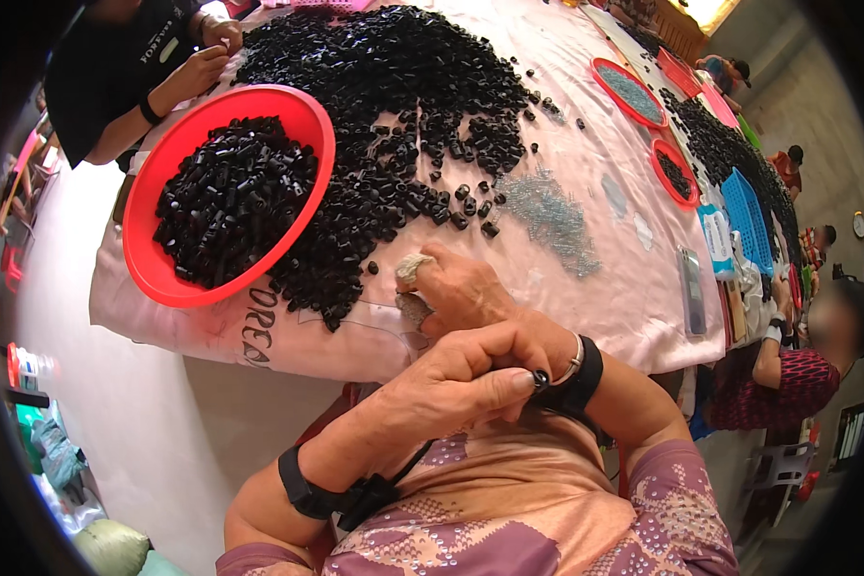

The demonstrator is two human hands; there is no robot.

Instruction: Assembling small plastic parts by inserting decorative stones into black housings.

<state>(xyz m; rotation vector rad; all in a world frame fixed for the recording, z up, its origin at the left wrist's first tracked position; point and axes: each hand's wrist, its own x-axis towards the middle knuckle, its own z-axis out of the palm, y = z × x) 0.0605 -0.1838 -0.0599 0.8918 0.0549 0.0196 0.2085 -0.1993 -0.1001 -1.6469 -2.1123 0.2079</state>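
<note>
Just off the pink cloth (624, 317), the left hand (480, 374) pinches one small black piece (540, 380) by the right wrist (568, 357), the right hand (470, 293) curls, any hold impossible to tell, and one red tub (139, 223) sits heaped full!

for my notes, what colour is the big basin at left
The big basin is bright red, best seen in the head view.

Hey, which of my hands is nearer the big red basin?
Right. Your right hand is to the lower right of the big red basin in view; your left hand is farther away, below your right.
</note>
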